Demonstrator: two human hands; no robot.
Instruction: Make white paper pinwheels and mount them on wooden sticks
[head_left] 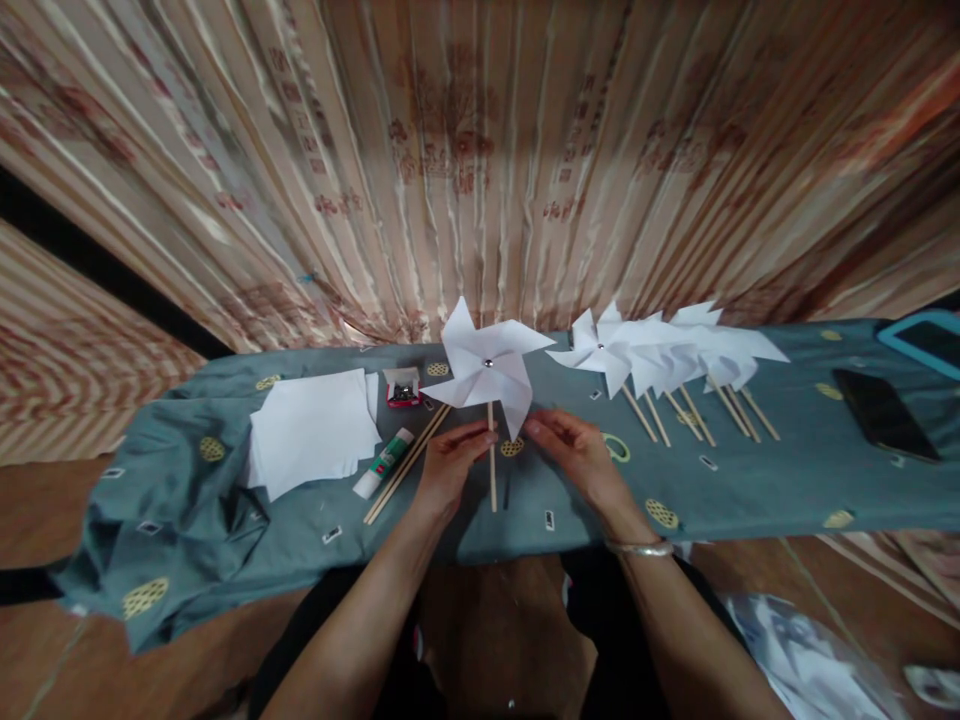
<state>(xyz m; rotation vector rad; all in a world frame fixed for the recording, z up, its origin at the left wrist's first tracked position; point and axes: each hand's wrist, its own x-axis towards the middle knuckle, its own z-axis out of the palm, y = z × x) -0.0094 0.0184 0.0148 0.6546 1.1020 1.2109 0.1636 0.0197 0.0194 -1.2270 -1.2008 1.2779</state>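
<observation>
A white paper pinwheel (480,372) with a silver pin at its centre stands on a thin wooden stick (493,475) in front of me. My left hand (454,455) is closed on that stick just below the blades, pinching it between thumb and fingers. My right hand (574,445) is on the other side, its fingers loosely extended toward the lowest blade. Its fingertips are close to the blade's edge; whether they touch it I cannot tell. To the right, several finished pinwheels (660,350) lie in an overlapping row, their sticks pointing toward me.
Left on the green patterned cloth (225,530) lie a stack of white paper (311,430), a glue stick (384,463), loose wooden sticks (405,468) and a small red box of pins (403,388). Light-green scissors handles (617,447) and a dark phone (885,412) lie rightward. A curtain (480,200) hangs behind.
</observation>
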